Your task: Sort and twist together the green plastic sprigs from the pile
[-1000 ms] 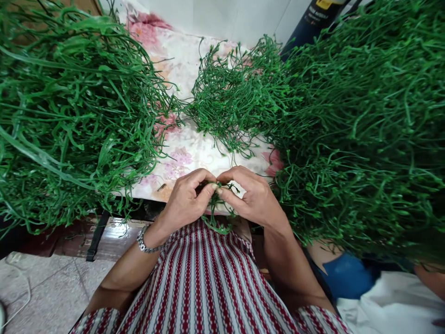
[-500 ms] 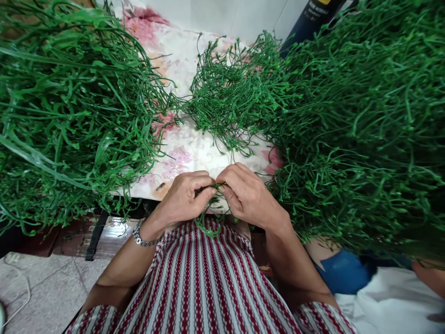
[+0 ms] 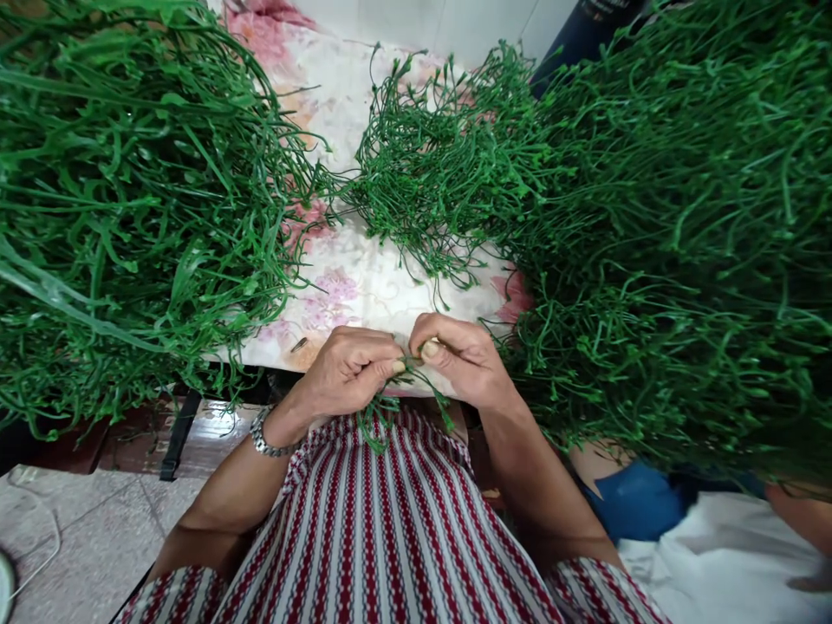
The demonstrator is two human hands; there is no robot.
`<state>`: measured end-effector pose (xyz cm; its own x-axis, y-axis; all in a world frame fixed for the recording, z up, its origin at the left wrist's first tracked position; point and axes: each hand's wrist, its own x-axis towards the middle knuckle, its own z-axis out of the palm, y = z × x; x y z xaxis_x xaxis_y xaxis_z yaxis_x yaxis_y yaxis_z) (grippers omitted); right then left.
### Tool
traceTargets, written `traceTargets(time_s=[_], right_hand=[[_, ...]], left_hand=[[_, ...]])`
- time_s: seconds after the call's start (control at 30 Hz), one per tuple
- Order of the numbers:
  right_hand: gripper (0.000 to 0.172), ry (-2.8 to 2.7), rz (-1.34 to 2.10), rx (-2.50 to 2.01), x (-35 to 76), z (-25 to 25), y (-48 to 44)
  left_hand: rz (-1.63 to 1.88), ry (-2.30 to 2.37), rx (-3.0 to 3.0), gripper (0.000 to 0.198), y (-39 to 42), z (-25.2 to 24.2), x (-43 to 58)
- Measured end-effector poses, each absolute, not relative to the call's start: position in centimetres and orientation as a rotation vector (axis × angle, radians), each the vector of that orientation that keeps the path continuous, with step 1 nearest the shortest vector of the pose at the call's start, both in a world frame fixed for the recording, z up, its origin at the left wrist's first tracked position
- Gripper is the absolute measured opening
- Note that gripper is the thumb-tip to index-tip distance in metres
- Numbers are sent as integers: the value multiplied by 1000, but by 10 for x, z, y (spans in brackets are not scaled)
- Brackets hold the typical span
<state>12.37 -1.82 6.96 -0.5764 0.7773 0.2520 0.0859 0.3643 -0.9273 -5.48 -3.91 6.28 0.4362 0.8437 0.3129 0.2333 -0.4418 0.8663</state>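
My left hand (image 3: pixel 351 373) pinches a small bunch of thin green plastic-looking stems (image 3: pixel 375 425) between thumb and fingers, at the near edge of the table. The bunch droops below the hand over my striped clothing. Close beside it, my right hand (image 3: pixel 461 360) is closed, thumb against bent forefinger, on the ends of the stems. One stem with a small branched tip (image 3: pixel 445 416) slants down under the right hand. Beyond both hands lies a loose cluster of similar stems (image 3: pixel 448 165) on the flowered tablecloth (image 3: pixel 370 277).
A tall heap of glossy green stems (image 3: pixel 130 199) fills the left side. Another large heap (image 3: pixel 682 234) covers the right, joining the middle cluster. A dark blue cylinder (image 3: pixel 578 39) leans at the back. Another person's blue garment (image 3: pixel 637 503) shows at lower right.
My hands have moved slightly apart, and the right thumb now shows on top. The hanging stems have shifted left, with one swung out to the right.
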Motion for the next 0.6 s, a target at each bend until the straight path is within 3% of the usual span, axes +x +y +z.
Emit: traceTargets(time_s=[0.1, 0.23, 0.4, 0.6], right_hand=[[18, -1781, 1144, -943, 124, 70, -23], [15, -2083, 899, -1029, 122, 75, -28], [23, -2320, 751, -1016, 122, 71, -27], [29, -2426, 953, -956, 130, 72, -22]], left_hand=[[970, 979, 1858, 27, -39, 65, -55], [965, 1051, 1892, 22, -37, 66, -52], [859, 1097, 1968, 26, -37, 65, -51], [608, 911, 2026, 28, -32, 68, -61]])
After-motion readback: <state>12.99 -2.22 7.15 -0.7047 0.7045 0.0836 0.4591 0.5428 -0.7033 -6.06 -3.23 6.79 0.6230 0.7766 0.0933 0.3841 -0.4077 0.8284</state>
